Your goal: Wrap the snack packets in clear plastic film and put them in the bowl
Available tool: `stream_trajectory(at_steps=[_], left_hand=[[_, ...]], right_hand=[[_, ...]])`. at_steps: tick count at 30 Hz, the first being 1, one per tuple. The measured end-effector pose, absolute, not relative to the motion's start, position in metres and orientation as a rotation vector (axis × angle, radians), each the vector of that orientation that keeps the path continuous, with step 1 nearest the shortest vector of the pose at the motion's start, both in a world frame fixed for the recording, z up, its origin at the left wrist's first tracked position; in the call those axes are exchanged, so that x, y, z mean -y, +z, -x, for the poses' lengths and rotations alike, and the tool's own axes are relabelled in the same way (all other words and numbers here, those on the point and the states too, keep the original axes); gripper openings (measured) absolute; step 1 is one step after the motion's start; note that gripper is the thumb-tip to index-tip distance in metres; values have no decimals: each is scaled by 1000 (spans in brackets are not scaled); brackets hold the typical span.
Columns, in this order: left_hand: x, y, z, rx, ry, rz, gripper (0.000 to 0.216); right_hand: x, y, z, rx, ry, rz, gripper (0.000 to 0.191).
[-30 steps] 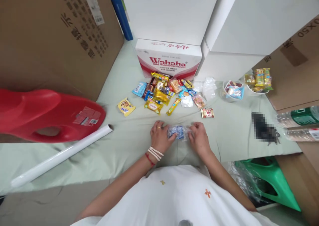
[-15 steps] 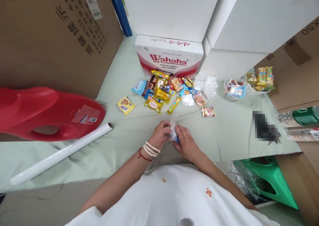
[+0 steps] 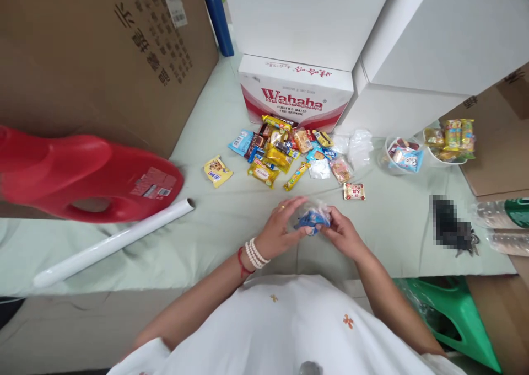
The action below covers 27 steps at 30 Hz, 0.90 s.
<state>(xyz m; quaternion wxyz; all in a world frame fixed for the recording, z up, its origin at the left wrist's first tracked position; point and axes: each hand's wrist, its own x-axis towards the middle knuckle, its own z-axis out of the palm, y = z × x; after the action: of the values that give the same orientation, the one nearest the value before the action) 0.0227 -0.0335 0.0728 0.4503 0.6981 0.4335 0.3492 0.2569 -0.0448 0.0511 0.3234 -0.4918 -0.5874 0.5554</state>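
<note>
Between my hands is a small clear plastic bag with something blue-wrapped in or under it. My left hand, with white bead bracelets and a red cord at the wrist, grips its left side, thumb in front and fingers behind. The right side is pinched by my right hand. Beyond them lies a heap of wrapped snacks in yellow, blue, brown and red. A small cream-and-red packet is just past my right hand, and a yellow cookie packet lies to the left.
Crumpled clear bags lie right of the heap. Two tubs stand further right, one clear tub and one white tub, both holding snacks. A Wahaha carton stands behind. At left are a red jug and a white roll.
My hands have shifted right and spread apart. The bag, bunched up before, is opened wider, and more of the blue wrapping shows. The whole view has shifted slightly.
</note>
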Motion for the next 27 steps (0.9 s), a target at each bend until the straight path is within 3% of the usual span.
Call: stream_trajectory(at_steps=[6, 10, 14, 17, 22, 27], left_hand=[[34, 54, -34, -1198, 936, -1740, 61], [46, 50, -26, -1130, 1002, -1843, 25], [56, 44, -17, -1284, 923, -1745, 24], [60, 34, -13, -1477, 838, -1686, 19], [64, 28, -5, -1479, 911, -1199, 20], [64, 43, -10, -1224, 947, -680, 39]], right_hand=[[61, 46, -248, 1531, 1380, 1329, 50], [66, 42, -246, 1709, 1126, 1318, 37], [70, 31, -234, 2030, 702, 1276, 28], [75, 26, -227, 2194, 630, 1246, 37], [74, 33, -231, 2148, 858, 1222, 65], [64, 31, -228, 1956, 887, 1387, 30]])
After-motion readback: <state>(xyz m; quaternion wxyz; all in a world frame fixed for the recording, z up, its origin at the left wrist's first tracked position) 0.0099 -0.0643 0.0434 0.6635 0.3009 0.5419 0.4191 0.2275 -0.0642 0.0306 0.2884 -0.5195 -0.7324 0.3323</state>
